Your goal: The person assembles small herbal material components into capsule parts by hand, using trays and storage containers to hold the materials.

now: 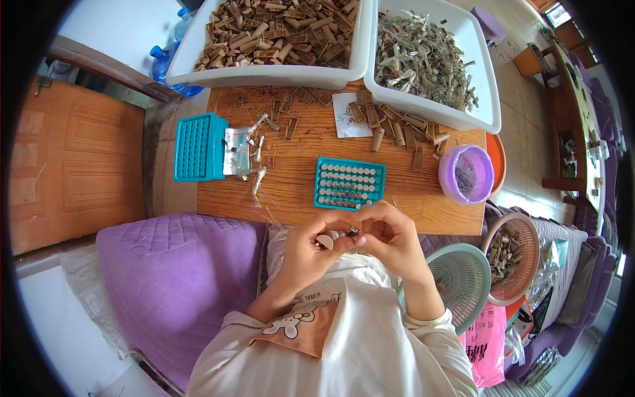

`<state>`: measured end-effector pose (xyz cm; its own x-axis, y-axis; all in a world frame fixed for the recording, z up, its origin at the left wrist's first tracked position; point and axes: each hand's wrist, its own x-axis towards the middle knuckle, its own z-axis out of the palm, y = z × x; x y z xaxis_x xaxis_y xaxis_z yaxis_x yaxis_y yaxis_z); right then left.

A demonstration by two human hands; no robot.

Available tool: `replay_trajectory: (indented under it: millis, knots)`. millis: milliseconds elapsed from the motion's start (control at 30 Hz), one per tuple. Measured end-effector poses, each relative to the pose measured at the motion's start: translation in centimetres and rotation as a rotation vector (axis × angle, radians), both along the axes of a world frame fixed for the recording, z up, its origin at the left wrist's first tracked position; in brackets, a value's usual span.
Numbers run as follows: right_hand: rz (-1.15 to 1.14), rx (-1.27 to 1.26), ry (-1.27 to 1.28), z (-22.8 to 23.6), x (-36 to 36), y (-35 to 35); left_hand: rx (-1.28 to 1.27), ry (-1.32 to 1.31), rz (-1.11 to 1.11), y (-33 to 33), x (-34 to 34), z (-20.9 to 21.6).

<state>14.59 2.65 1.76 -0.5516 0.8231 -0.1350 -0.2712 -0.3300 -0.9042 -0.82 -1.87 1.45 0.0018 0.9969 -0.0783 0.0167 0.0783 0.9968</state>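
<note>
Pinched between the fingertips of your left hand [305, 250] and right hand [395, 243] is a small shiny part [352, 231], too covered by the fingers to identify. Grip narrow on both sides: fingers curled, thumbs close together. Your left hand also holds a pale disc [325, 240], tucked among the fingers, a dark shiny bit showing at its side. Position of both pieces: above your lap, by the near edge of the table [291, 200].

Just beyond your hands sits a teal rack [378, 173]. White discs fill its far rows; metallic-looking ones show in the near rows. Your right hand overlaps its near edge in view; contact cannot be told.

Left on the table: a second teal rack [196, 147], with a clear bag [236, 152] just beside it and shiny strips [259, 182] along the bag's right side.

Far side: two white tubs. Left tub [264, 77] holds a heap of brown shells [281, 33]; right tub [490, 109] holds shiny scraps [423, 59]. More shells lie loose nearer you, some against a paper slip [345, 119].

Right table edge: a lilac bucket [455, 192], small grey pieces inside. Nearer you on the right: a green basket [463, 281], then a pink basket [530, 238] containing brownish pieces. Left of you: a purple quilted seat [175, 284].
</note>
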Motion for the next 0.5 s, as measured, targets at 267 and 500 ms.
replay_trajectory:
  millis: [267,500]
  knots:
    - [-0.072,0.664,-0.53,1.2,-0.1,0.2,0.016,0.059,-0.009,-0.1,-0.7,-1.0]
    - [-0.078,0.539,-0.516,1.3,-0.1,-0.1,0.03,-0.315,0.065,0.1,-0.2,-1.9]
